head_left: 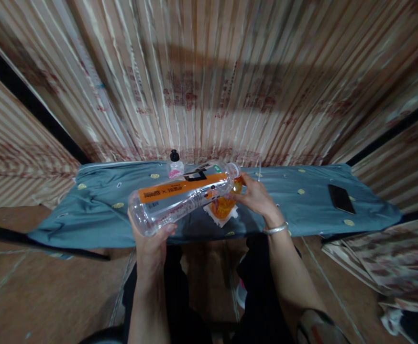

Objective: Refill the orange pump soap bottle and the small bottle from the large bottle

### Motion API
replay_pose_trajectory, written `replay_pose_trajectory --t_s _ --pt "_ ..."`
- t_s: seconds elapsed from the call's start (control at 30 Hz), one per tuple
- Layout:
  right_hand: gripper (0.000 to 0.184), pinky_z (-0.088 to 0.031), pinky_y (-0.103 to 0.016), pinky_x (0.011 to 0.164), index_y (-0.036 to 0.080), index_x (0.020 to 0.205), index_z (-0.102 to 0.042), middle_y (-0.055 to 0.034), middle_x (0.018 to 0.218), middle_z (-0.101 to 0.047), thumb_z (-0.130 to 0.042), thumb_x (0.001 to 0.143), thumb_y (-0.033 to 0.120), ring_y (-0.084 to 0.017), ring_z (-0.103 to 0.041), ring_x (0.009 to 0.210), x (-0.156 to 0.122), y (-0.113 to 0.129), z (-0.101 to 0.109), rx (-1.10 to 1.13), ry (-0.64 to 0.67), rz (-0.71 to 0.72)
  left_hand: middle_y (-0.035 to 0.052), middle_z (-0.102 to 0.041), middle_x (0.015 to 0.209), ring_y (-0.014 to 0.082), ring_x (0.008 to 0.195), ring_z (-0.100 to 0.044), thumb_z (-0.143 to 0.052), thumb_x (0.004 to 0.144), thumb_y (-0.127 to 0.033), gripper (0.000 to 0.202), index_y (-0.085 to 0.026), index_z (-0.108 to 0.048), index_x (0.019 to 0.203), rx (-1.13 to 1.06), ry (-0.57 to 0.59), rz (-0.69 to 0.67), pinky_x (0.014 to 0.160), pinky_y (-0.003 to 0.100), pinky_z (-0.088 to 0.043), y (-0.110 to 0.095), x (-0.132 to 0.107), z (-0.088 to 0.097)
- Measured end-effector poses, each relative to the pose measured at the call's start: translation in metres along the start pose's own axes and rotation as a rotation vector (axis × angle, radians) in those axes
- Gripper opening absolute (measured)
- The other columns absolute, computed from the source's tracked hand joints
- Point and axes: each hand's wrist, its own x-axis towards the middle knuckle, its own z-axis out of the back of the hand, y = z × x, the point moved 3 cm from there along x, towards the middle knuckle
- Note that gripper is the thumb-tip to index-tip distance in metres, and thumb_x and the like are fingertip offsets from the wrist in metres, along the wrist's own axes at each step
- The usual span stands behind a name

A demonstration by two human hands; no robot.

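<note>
Head cam, 2 hands busy: left hand [150, 244] is wrapped round the base of a big clear plastic bottle with an orange and silver label [183, 193], tipped nearly flat, neck pointing right. Right hand [256, 197] has thumb and fingers pinching a see-through amber rounded container [225, 206], right by the bottle's mouth. Can't tell if those 2 touch. There's 1 white paper piece [220, 221] beneath the amber one, on a blue-green patterned cloth [97, 210].
</note>
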Motion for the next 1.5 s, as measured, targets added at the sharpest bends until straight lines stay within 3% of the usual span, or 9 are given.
replay_pose_trajectory --t_s 0.17,0.4,0.8,1.03,1.33,1.5 --pt "0.064 -0.06 -0.047 0.093 0.021 0.134 -0.067 -0.0123 0.122 -0.081 -0.088 0.08 0.05 -0.037 -0.076 0.114 0.0 0.0 0.0 -0.013 -0.001 -0.001 -0.0053 -0.068 0.077 0.011 0.052 -0.058 -0.099 0.046 -0.024 0.079 -0.025 -0.068 0.12 -0.03 -0.034 -0.017 0.044 0.02 -0.045 -0.007 -0.001 -0.01" --pt "0.065 -0.06 -0.05 0.095 0.022 0.136 -0.066 -0.0132 0.126 -0.08 -0.086 0.082 0.052 -0.038 -0.075 0.115 -0.001 -0.002 0.0 -0.015 0.007 -0.004 -0.0041 -0.07 0.068 0.0105 0.048 -0.058 -0.097 0.046 -0.026 0.055 -0.021 -0.073 0.095 -0.035 -0.049 -0.002 0.042 0.019 -0.045 -0.007 -0.001 -0.01" --pt "0.058 -0.059 -0.051 0.099 0.023 0.133 -0.067 -0.0117 0.124 -0.081 -0.086 0.083 0.046 -0.037 -0.077 0.115 0.001 -0.002 0.001 -0.003 0.017 -0.004 -0.0025 -0.071 0.078 0.0115 0.058 -0.06 -0.1 0.048 -0.03 0.066 -0.023 -0.074 0.108 -0.048 -0.029 0.029 0.051 0.021 -0.046 0.003 0.0 -0.004" --pt "0.064 -0.058 -0.052 0.101 0.024 0.138 -0.064 -0.0127 0.129 -0.08 -0.086 0.083 0.048 -0.038 -0.075 0.119 0.001 -0.004 -0.001 -0.01 0.005 0.007 -0.0045 -0.066 0.068 0.0104 0.053 -0.055 -0.1 0.047 -0.03 0.054 -0.022 -0.073 0.093 -0.054 -0.028 0.021 0.049 0.021 -0.043 0.002 0.001 -0.006" --pt "0.07 -0.06 -0.048 0.095 0.019 0.138 -0.063 -0.0135 0.124 -0.08 -0.087 0.081 0.052 -0.037 -0.076 0.115 0.001 -0.004 -0.002 -0.005 0.009 0.004 -0.003 -0.067 0.067 0.0119 0.054 -0.057 -0.099 0.051 -0.03 0.053 -0.021 -0.075 0.097 -0.041 -0.02 0.031 0.051 0.023 -0.045 0.006 0.0 -0.001" --pt "0.06 -0.059 -0.05 0.095 0.021 0.131 -0.066 -0.0143 0.124 -0.08 -0.084 0.083 0.052 -0.038 -0.076 0.114 0.001 -0.005 -0.002 -0.021 0.014 -0.007 -0.0019 -0.069 0.068 0.012 0.054 -0.059 -0.099 0.051 -0.032 0.048 -0.02 -0.073 0.089 -0.046 -0.026 0.049 0.049 0.022 -0.046 0.007 -0.001 -0.001"
